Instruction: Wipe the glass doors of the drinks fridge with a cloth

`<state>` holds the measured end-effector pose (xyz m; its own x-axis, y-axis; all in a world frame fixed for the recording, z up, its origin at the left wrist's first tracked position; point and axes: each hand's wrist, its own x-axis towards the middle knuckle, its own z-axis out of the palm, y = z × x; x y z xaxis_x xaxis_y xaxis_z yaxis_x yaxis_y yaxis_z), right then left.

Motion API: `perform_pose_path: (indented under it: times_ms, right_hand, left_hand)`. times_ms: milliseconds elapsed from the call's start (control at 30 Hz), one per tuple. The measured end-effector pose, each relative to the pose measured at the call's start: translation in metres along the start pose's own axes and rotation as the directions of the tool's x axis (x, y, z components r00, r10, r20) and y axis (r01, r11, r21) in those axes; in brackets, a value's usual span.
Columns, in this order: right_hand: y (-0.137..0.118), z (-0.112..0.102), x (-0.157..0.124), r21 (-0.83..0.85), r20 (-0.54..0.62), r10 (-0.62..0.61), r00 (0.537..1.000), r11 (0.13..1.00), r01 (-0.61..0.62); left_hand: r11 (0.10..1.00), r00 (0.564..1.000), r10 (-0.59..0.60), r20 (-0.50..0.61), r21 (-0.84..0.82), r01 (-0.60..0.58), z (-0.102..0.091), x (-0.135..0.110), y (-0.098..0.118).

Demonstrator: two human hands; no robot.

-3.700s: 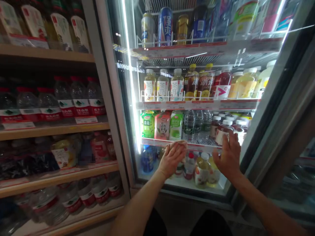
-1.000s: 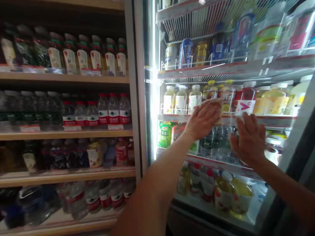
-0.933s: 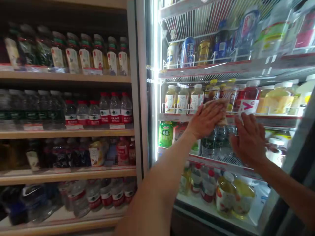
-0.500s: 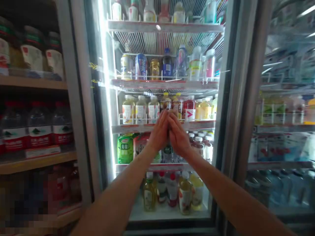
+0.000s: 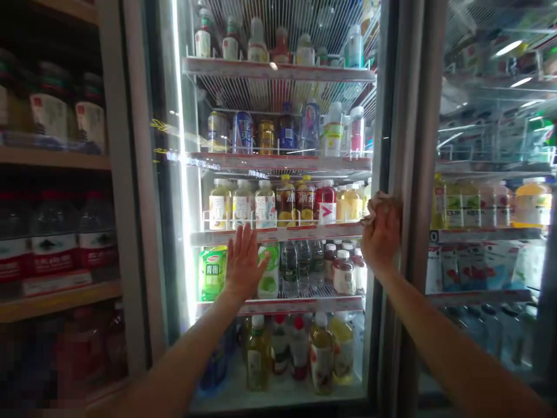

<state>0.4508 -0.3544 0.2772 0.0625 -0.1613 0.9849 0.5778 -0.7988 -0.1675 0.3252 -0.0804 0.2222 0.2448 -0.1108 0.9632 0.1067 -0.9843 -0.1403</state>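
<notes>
Shop aisle: dim wood shelves (image 5: 52,158) of bottles (image 5: 52,249) at L, glass-front cooler (image 5: 130,232) centre, 2nd cooler (image 5: 487,234) at R. Bright vertical light strip (image 5: 180,174) runs down centre cooler's L inside edge, lighting white wire shelves (image 5: 278,69) packed w/ drinks (image 5: 285,200).

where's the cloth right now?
Head view, right of centre: the cloth is bunched in the right hand, pressed on the fridge's door frame, level with the red bottle.
</notes>
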Motion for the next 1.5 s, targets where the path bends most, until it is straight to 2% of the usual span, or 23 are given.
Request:
perform_pose_path:
  times_ms: [67, 133, 200, 267, 300, 400, 467, 500, 567, 633, 667, 700, 767, 833, 900, 1033, 1100, 1167, 1200, 1267, 1400, 1433, 1500]
  right_hand:
    - [-0.013, 0.001, -0.006, 0.034, 0.002, -0.022, 1.000, 0.999, 0.022]
    - [-0.052, 0.006, -0.023, 0.121, 0.086, -0.247, 0.965, 0.964, 0.236]
    - [-0.092, 0.012, -0.035, 0.225, 0.184, -0.501, 0.845, 0.859, 0.460]
    - [-0.109, 0.016, -0.029, 0.276, 0.234, -0.596, 0.768, 0.798, 0.535]
    - [-0.106, 0.018, -0.019, 0.270, 0.234, -0.567, 0.790, 0.818, 0.508]
    - [-0.072, 0.020, 0.023, 0.180, 0.103, -0.241, 0.965, 0.959, 0.220]
    - [-0.053, 0.017, 0.032, 0.161, -0.001, -0.088, 0.996, 0.983, 0.087]
    - [-0.049, 0.013, 0.026, 0.168, -0.001, -0.109, 0.994, 0.980, 0.108]
    - [-0.046, 0.003, -0.004, 0.215, 0.108, -0.340, 0.934, 0.925, 0.312]
    - [-0.041, -0.007, -0.039, 0.291, 0.244, -0.609, 0.755, 0.788, 0.542]
    - [-0.035, -0.011, -0.053, 0.289, 0.282, -0.636, 0.718, 0.770, 0.568]
    - [-0.026, -0.013, -0.062, 0.245, 0.279, -0.581, 0.765, 0.813, 0.528]
    - [-0.007, -0.016, -0.071, 0.104, 0.190, -0.343, 0.920, 0.939, 0.329]
    - [0.002, -0.017, -0.081, 0.015, 0.085, -0.135, 0.987, 0.991, 0.134]
    - [-0.002, -0.019, -0.103, 0.030, 0.131, -0.174, 0.976, 0.985, 0.171]
    - [-0.015, -0.027, -0.151, 0.195, 0.370, -0.465, 0.804, 0.885, 0.422]
    - [-0.008, -0.030, -0.155, 0.118, 0.355, -0.344, 0.869, 0.939, 0.324]
    - [-0.005, -0.031, -0.151, 0.005, 0.226, -0.112, 0.968, 0.994, 0.114]
    - [-0.010, -0.031, -0.151, -0.008, 0.177, -0.046, 0.983, 0.999, 0.048]
    - [-0.031, -0.031, -0.160, 0.065, 0.218, -0.118, 0.969, 0.992, 0.106]
    - [-0.063, -0.032, -0.189, 0.299, 0.416, -0.496, 0.762, 0.866, 0.401]
    - [-0.058, -0.034, -0.190, 0.280, 0.417, -0.484, 0.769, 0.874, 0.398]
    - [-0.037, -0.036, -0.183, 0.153, 0.361, -0.321, 0.876, 0.947, 0.284]
  left_hand:
    - [0.999, 0.999, -0.052, 0.003, -0.003, 0.052, 0.001, 0.002, 0.005]
    - [0.998, 0.998, -0.067, 0.016, 0.000, 0.067, -0.001, 0.001, 0.007]
    - [0.999, 0.998, -0.040, 0.044, 0.013, 0.039, -0.006, -0.003, 0.005]
    - [0.999, 0.998, 0.000, 0.070, 0.033, -0.002, -0.010, -0.008, 0.002]
    - [0.999, 0.997, 0.015, 0.080, 0.042, -0.018, -0.012, -0.011, 0.001]
    - [0.998, 0.995, 0.014, 0.096, 0.057, -0.020, -0.012, -0.017, 0.002]
    - [0.999, 0.994, -0.017, 0.104, 0.050, 0.012, -0.011, -0.018, 0.005]
    - [0.999, 0.993, -0.035, 0.110, 0.042, 0.031, -0.011, -0.018, 0.007]
    - [0.998, 0.991, -0.053, 0.122, 0.024, 0.051, -0.013, -0.020, 0.009]
    - [0.999, 0.990, -0.039, 0.132, 0.015, 0.037, -0.015, -0.025, 0.009]
    - [1.000, 0.990, -0.023, 0.138, 0.011, 0.022, -0.016, -0.030, 0.009]
    - [1.000, 0.989, -0.004, 0.145, 0.005, 0.003, -0.016, -0.034, 0.010]
    - [1.000, 0.988, 0.014, 0.156, -0.009, -0.012, -0.015, -0.044, 0.012]
    - [1.000, 0.988, -0.018, 0.153, -0.011, 0.020, -0.012, -0.052, 0.018]
    - [0.997, 0.987, -0.071, 0.145, 0.000, 0.071, -0.010, -0.057, 0.024]
    - [0.998, 0.985, -0.057, 0.162, -0.008, 0.059, -0.011, -0.069, 0.029]
    - [1.000, 0.984, -0.014, 0.178, -0.007, 0.016, -0.012, -0.080, 0.029]
    - [1.000, 0.982, 0.004, 0.189, 0.009, -0.006, -0.011, -0.090, 0.031]
    - [1.000, 0.982, -0.003, 0.188, 0.018, 0.000, -0.010, -0.095, 0.034]
    - [0.999, 0.983, -0.039, 0.181, 0.030, 0.034, -0.008, -0.101, 0.038]
    - [1.000, 0.982, -0.023, 0.189, 0.022, 0.020, -0.012, -0.112, 0.037]
    - [1.000, 0.979, -0.007, 0.204, 0.025, 0.002, -0.014, -0.116, 0.035]
    - [0.999, 0.972, 0.006, 0.235, 0.036, -0.014, -0.019, -0.125, 0.034]
